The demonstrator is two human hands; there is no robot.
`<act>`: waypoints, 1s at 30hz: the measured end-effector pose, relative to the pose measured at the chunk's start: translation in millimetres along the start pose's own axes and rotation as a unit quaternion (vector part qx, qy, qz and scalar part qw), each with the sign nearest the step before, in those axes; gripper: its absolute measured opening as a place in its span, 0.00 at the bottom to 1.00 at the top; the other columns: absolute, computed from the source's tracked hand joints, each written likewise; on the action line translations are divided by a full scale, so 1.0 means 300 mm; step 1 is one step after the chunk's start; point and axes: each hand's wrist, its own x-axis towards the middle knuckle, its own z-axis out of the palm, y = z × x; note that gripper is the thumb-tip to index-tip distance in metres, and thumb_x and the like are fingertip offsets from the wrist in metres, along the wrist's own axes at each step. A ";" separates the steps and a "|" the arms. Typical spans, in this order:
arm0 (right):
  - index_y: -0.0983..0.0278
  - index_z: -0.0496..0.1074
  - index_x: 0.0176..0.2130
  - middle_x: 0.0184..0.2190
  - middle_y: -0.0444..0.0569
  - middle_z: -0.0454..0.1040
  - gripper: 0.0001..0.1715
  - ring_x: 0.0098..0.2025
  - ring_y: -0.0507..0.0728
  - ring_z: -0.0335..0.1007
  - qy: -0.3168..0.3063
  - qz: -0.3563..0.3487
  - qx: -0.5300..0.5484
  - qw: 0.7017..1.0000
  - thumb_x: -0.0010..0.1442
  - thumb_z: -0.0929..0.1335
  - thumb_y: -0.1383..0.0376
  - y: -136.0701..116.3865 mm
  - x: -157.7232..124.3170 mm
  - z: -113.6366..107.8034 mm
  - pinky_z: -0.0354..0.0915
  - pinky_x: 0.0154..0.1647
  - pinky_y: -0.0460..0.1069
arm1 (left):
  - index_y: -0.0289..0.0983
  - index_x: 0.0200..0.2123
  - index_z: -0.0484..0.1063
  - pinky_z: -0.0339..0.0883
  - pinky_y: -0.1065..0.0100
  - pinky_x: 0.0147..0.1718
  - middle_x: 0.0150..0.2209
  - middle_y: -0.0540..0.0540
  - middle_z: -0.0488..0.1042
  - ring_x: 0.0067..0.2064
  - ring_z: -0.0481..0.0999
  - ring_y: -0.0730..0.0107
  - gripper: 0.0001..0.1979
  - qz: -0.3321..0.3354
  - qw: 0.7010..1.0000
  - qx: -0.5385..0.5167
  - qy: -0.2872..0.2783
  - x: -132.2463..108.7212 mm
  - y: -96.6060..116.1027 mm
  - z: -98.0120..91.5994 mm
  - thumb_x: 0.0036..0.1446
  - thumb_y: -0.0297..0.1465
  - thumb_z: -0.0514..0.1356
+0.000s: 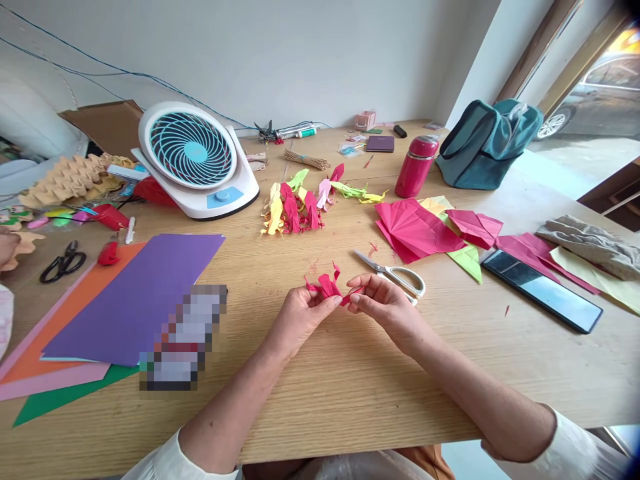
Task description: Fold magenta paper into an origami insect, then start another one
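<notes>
A small red folded-paper figure point(329, 285) with thin curled limbs is held up over the table's front middle. My left hand point(306, 312) pinches its body between thumb and fingers. With thumb and forefinger, my right hand point(383, 303) grips a narrow pointed limb on the figure's right side. Just beyond my right hand lie white-handled scissors point(400, 275), blades toward the upper left. Farther back sits a cluster of similar folded-paper figures point(291, 208) in red, yellow, green and pink.
Creased red paper sheets point(415, 227) and a phone point(543, 290) lie to the right. Behind them stand a red flask point(416, 167) and a teal bag point(487, 147). A white fan point(235, 200), purple paper point(130, 300) and black scissors point(63, 262) occupy the left. Another person's hand point(7, 247) shows there.
</notes>
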 end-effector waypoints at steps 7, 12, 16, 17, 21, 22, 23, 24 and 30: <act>0.64 0.71 0.28 0.24 0.42 0.70 0.20 0.28 0.50 0.62 0.002 -0.016 -0.086 0.996 0.49 0.77 0.52 0.018 0.001 0.012 0.59 0.31 0.47 | 0.33 0.36 0.80 0.67 0.68 0.40 0.35 0.44 0.82 0.38 0.78 0.64 0.15 0.025 1.000 0.014 0.004 0.004 -0.019 0.006 0.54 0.40 0.66; 0.64 0.70 0.27 0.22 0.42 0.69 0.21 0.26 0.51 0.61 0.003 -0.015 -0.091 0.996 0.49 0.77 0.51 0.034 0.001 0.009 0.56 0.29 0.47 | 0.34 0.34 0.80 0.69 0.68 0.41 0.34 0.45 0.82 0.38 0.79 0.64 0.14 0.035 0.999 0.003 -0.021 0.000 -0.014 0.017 0.51 0.40 0.69; 0.64 0.71 0.28 0.23 0.43 0.70 0.21 0.27 0.51 0.62 -0.004 -0.023 -0.078 0.997 0.51 0.76 0.51 0.032 0.001 0.010 0.58 0.31 0.48 | 0.34 0.37 0.81 0.69 0.68 0.43 0.36 0.45 0.83 0.40 0.80 0.63 0.14 0.050 0.998 0.035 -0.023 -0.003 -0.016 0.011 0.55 0.40 0.66; 0.64 0.71 0.28 0.23 0.42 0.70 0.21 0.28 0.51 0.62 -0.002 -0.028 -0.073 0.997 0.51 0.76 0.51 0.031 0.000 0.010 0.59 0.32 0.48 | 0.34 0.36 0.81 0.69 0.68 0.42 0.36 0.45 0.83 0.40 0.80 0.63 0.14 0.052 0.997 0.048 -0.021 -0.004 -0.017 0.009 0.55 0.40 0.66; 0.63 0.70 0.29 0.23 0.42 0.70 0.20 0.28 0.51 0.63 0.010 -0.027 -0.055 0.998 0.50 0.76 0.52 0.028 0.000 0.012 0.59 0.33 0.48 | 0.34 0.35 0.81 0.68 0.70 0.39 0.35 0.45 0.83 0.37 0.79 0.65 0.14 0.053 0.997 0.062 -0.020 0.000 -0.024 0.005 0.55 0.40 0.66; 0.63 0.70 0.29 0.23 0.42 0.70 0.20 0.28 0.51 0.63 0.012 -0.023 -0.052 0.998 0.50 0.76 0.52 0.028 -0.001 0.013 0.59 0.34 0.48 | 0.34 0.35 0.81 0.68 0.69 0.40 0.35 0.45 0.83 0.37 0.79 0.65 0.14 0.055 0.997 0.054 -0.023 0.001 -0.025 0.006 0.55 0.40 0.66; 0.63 0.70 0.29 0.23 0.42 0.70 0.20 0.28 0.51 0.63 0.014 -0.020 -0.050 0.998 0.51 0.76 0.52 0.028 -0.001 0.014 0.60 0.34 0.48 | 0.34 0.35 0.81 0.68 0.69 0.41 0.35 0.46 0.82 0.37 0.78 0.65 0.14 0.057 0.997 0.047 -0.025 0.002 -0.025 0.006 0.55 0.40 0.65; 0.63 0.70 0.28 0.24 0.42 0.70 0.20 0.28 0.51 0.63 0.016 -0.018 -0.048 0.999 0.51 0.76 0.51 0.028 -0.002 0.015 0.60 0.34 0.48 | 0.34 0.35 0.81 0.68 0.69 0.41 0.34 0.46 0.82 0.37 0.78 0.66 0.14 0.057 0.997 0.044 -0.025 0.003 -0.025 0.007 0.55 0.39 0.65; 0.63 0.70 0.29 0.24 0.42 0.70 0.20 0.28 0.51 0.63 0.042 -0.029 -0.053 0.997 0.50 0.76 0.51 0.027 -0.001 0.018 0.60 0.33 0.48 | 0.32 0.28 0.78 0.61 0.71 0.30 0.25 0.49 0.75 0.28 0.69 0.72 0.15 0.031 0.996 0.082 0.027 0.007 -0.021 0.005 0.52 0.41 0.65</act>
